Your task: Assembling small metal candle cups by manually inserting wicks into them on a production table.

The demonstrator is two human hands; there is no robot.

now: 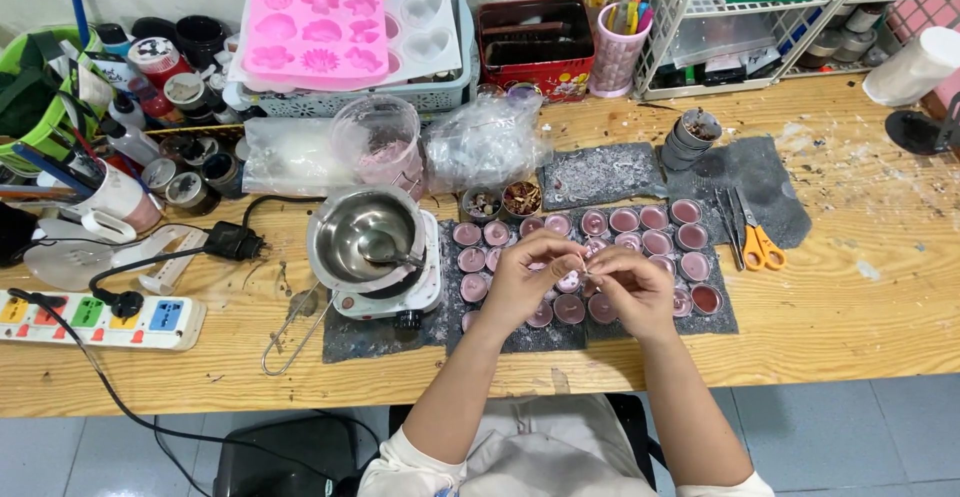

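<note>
Far out to the left of the fingers, a power strip [100, 319] lies on the bench [850, 317], its cable running toward a small hot plate [385, 292] that carries a steel melting pot [365, 232]. That pot sits just left of the left hand [525, 277].

The left hand comes in from below, its fingers [560, 249] curled and pinched around something very small at their tips. It looks like a thin wick piece [583, 269], though it is too small to be sure. The right hand [635, 292] meets it from the other side, and its fingers [598, 275] are pinched on the same tiny thing, so both sets of fingertips touch or nearly touch at one spot. Neither hand is nearer: the piece sits right between the two pinches, at the fingertips themselves. Its long axis seems to run roughly upright to slightly tilted between the pinches, but which end points which way cannot be told.

Directly under and beyond the fingers lies a dark mat [720, 317] set with rows of small round cups of pink wax [655, 242]. Some cups are hidden beneath the hands, while others spread away from the fingertips and to their right. Further right of the right hand's fingers, orange-handled scissors [762, 247] lie on a second dark mat, handles toward the person and blades pointing away, well apart from both hands.
</note>
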